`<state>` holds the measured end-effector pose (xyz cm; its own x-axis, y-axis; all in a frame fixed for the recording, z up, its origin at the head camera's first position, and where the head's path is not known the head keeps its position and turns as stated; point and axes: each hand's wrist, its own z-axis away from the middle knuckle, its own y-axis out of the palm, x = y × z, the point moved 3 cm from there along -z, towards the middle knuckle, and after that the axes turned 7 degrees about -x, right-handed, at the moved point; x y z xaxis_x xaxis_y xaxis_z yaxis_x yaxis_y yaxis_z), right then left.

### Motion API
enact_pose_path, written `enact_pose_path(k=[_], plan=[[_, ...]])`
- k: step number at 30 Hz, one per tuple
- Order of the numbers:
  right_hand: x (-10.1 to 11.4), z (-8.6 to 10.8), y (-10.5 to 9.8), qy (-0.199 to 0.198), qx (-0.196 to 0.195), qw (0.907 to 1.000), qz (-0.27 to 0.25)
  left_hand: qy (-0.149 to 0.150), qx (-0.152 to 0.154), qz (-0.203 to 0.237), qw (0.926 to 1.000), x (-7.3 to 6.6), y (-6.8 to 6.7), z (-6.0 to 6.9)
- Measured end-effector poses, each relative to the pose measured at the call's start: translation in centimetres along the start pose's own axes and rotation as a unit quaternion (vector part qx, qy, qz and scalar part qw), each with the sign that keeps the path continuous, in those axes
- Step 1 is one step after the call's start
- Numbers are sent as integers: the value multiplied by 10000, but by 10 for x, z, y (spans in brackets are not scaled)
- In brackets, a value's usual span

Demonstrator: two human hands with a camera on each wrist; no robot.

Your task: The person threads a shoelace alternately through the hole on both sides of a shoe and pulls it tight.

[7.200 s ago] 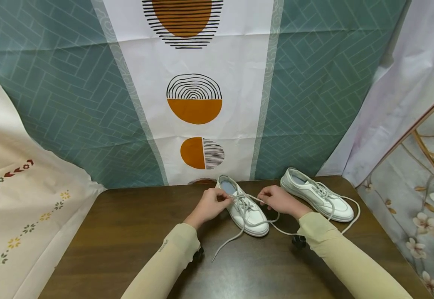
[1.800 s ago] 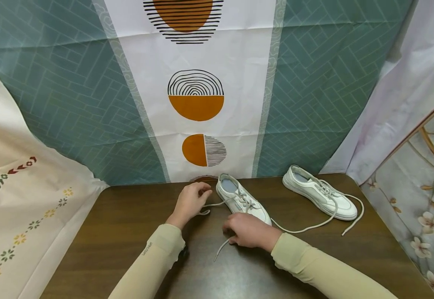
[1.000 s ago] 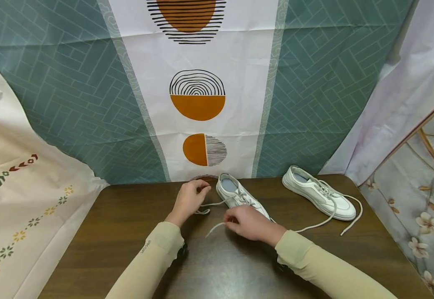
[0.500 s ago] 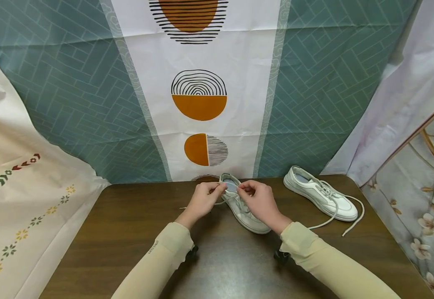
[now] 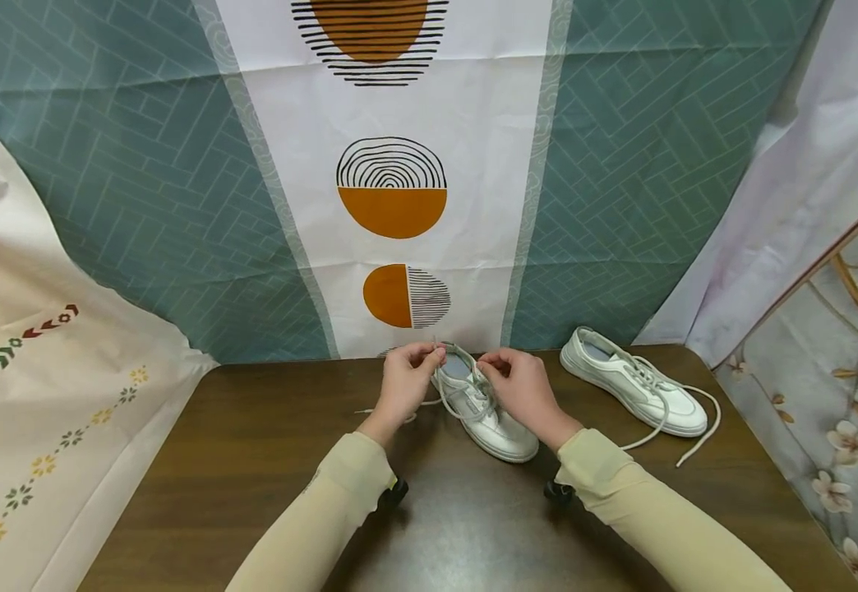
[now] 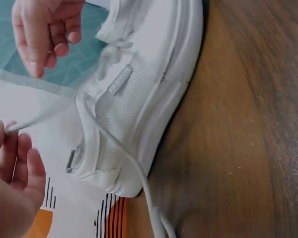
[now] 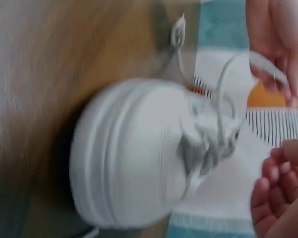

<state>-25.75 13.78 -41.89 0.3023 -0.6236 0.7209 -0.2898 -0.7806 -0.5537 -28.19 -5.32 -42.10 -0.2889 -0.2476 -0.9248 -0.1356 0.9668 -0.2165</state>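
Observation:
A white sneaker (image 5: pixel 501 436) stands on the table between the hands, heel toward the back wall. The left hand (image 5: pixel 398 385) is beside its heel opening and pinches one end of the shoelace (image 6: pixel 37 119) between thumb and fingertips. From there the lace curves down to the eyelets. Its other end (image 6: pixel 134 161) hangs over the sneaker's side in the left wrist view. The right hand (image 5: pixel 525 388) is above the sneaker's right side. Its fingers are loosely bent, and neither wrist view shows anything in them.
A second white sneaker (image 5: pixel 625 386), its laces untied, stands at the table's back right. The dark wooden table (image 5: pixel 251 477) meets a patterned cloth (image 5: pixel 429 107) hung behind it. A wrist camera (image 5: pixel 394 495) sits under the left sleeve.
The right hand carried a lace end from the front up to the left hand at the opening. The left hand has since lifted that end slightly, and the right hand has drawn away from it.

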Motion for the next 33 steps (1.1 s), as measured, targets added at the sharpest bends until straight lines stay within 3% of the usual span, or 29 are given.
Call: enact_pose_path(k=[4, 9, 14, 21, 29, 33], plan=[[-16, -6, 1, 267, 281, 9989, 279, -67, -339, -413, 9985, 5, 0, 0], [-27, -2, 11, 633, 661, 9956, 199, 128, -246, -975, 9948, 11, 8, 6], [-24, -2, 15, 662, 675, 9950, 330, 285, -130, -1330, 9906, 8, 21, 8], [-23, -7, 13, 558, 560, 9949, 626, 442, 70, -1296, 9906, 3, 36, 9], [-30, -12, 17, 525, 616, 9944, 684, 442, -406, -1361, 9889, 5, 38, 11], [-32, -15, 16, 656, 639, 9934, 691, 369, -228, -1093, 9931, 5, 40, 11]])
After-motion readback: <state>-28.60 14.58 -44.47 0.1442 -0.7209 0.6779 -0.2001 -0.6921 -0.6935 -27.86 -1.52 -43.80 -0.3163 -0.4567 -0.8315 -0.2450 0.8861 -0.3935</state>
